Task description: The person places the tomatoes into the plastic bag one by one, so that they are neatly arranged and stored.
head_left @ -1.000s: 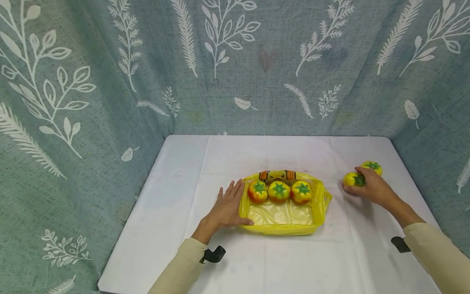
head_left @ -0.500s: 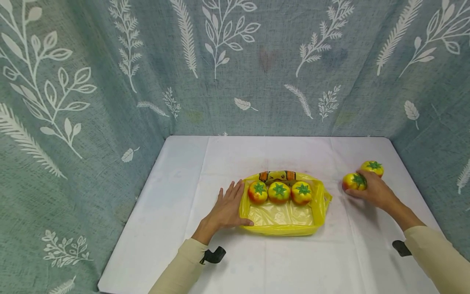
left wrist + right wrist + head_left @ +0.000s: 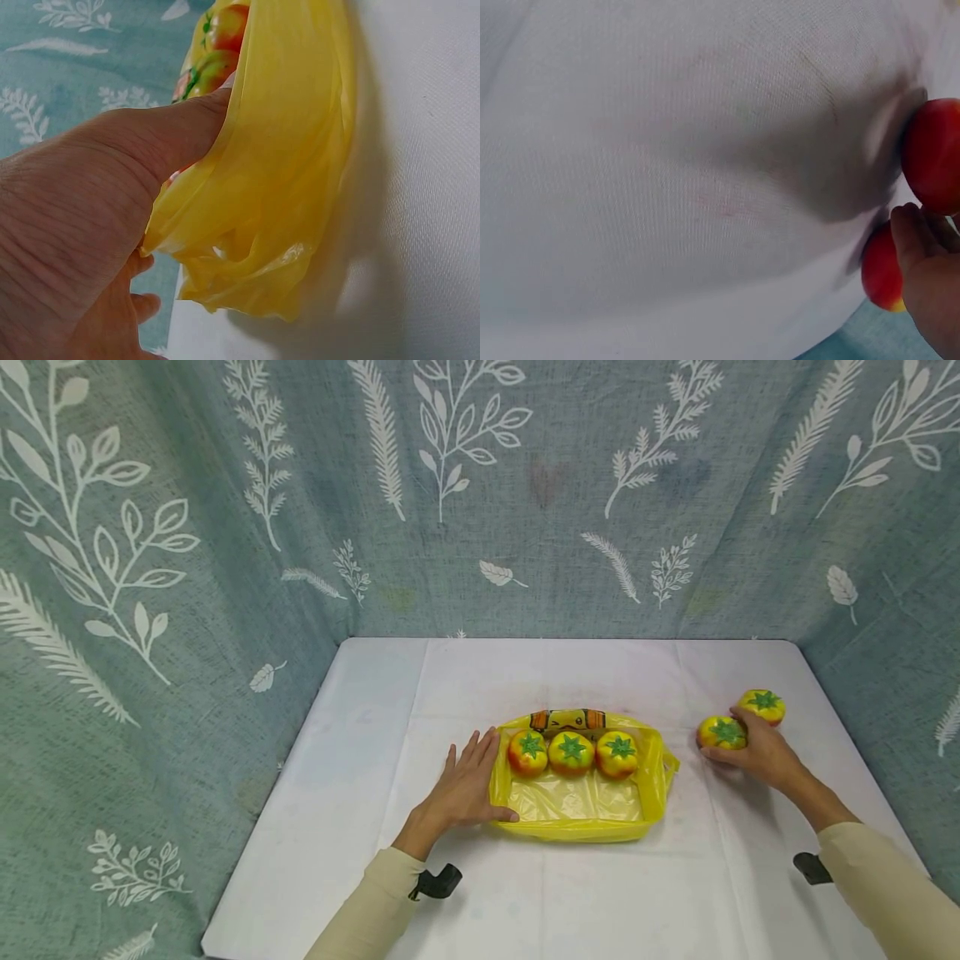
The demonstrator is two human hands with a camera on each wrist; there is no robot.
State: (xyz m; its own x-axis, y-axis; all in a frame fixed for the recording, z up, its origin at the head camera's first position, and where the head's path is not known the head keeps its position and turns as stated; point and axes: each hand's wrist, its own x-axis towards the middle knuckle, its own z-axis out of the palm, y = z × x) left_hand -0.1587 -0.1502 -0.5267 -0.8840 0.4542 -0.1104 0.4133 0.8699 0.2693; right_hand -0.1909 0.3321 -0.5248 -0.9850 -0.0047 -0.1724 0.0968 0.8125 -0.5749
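Observation:
My right hand grips a yellow-red tomato with a green star-shaped top, thumb on the near side and fingers on the far side. Just behind it is another tomato; in the right wrist view my fingers pass between the two red undersides. Three similar tomatoes, including the middle one, sit in a row along the back of an open yellow plastic bag. With straight, spread fingers, my left hand rests against the bag's left side, its thumb over the rim in the left wrist view.
A white-covered table carries everything. Blue-green leaf-patterned curtains surround its back and sides. One bag handle sticks out to the right, and a cartoon print shows on the back wall of the bag.
My right hand and the front right tomato have shifted slightly left, and more of that tomato's green top now shows. The left hand and the bag stay where they were.

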